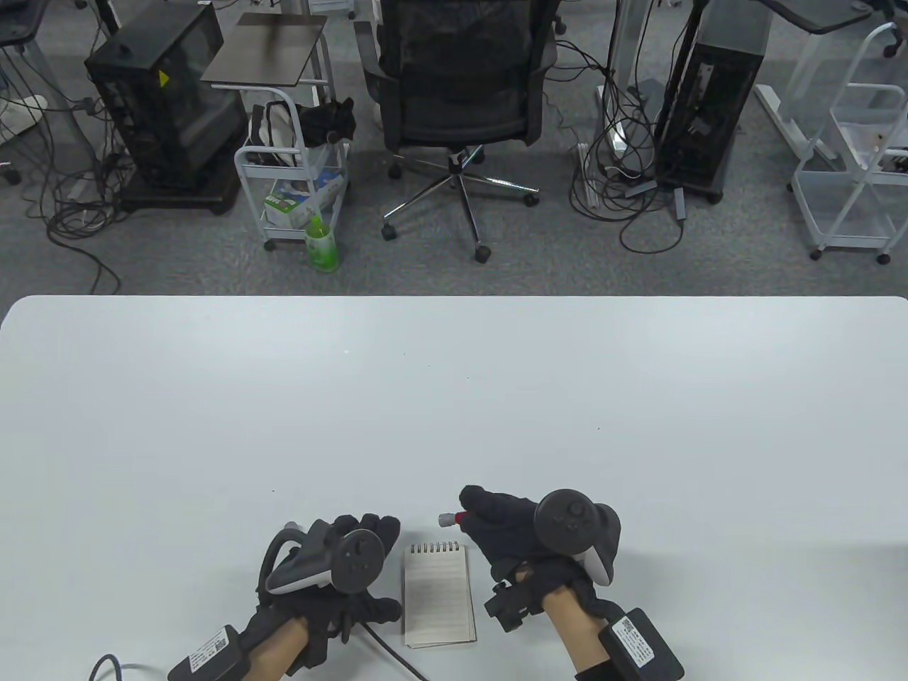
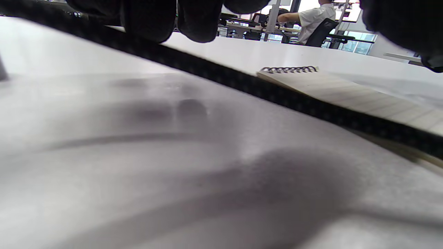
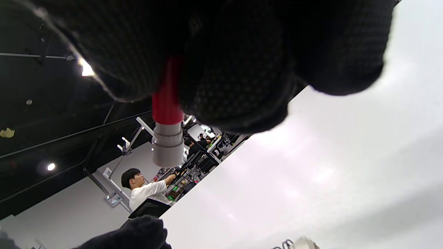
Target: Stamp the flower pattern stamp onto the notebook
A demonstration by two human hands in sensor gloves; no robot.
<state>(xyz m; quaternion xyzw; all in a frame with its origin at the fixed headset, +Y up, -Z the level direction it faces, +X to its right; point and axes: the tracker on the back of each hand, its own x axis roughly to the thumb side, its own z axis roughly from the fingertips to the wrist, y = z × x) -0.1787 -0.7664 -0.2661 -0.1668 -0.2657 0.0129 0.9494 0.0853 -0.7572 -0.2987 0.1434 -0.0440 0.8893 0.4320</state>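
A small spiral notebook (image 1: pixel 439 594) lies open on a lined page near the table's front edge, between my hands; it also shows in the left wrist view (image 2: pixel 332 88). My right hand (image 1: pixel 496 528) grips a stamp with a red body and a grey end (image 1: pixel 448 518) that pokes out to the left, just above the notebook's top right corner. In the right wrist view the stamp (image 3: pixel 168 128) sticks out from my closed fingers (image 3: pixel 235 69). My left hand (image 1: pixel 355 546) rests on the table just left of the notebook, fingers curled, holding nothing that I can see.
The white table (image 1: pixel 454 397) stretches far beyond my hands. A black cable (image 2: pixel 242 84) crosses the left wrist view in front of the notebook. Beyond the table's far edge stand an office chair (image 1: pixel 457 92) and a wire cart (image 1: pixel 294 184).
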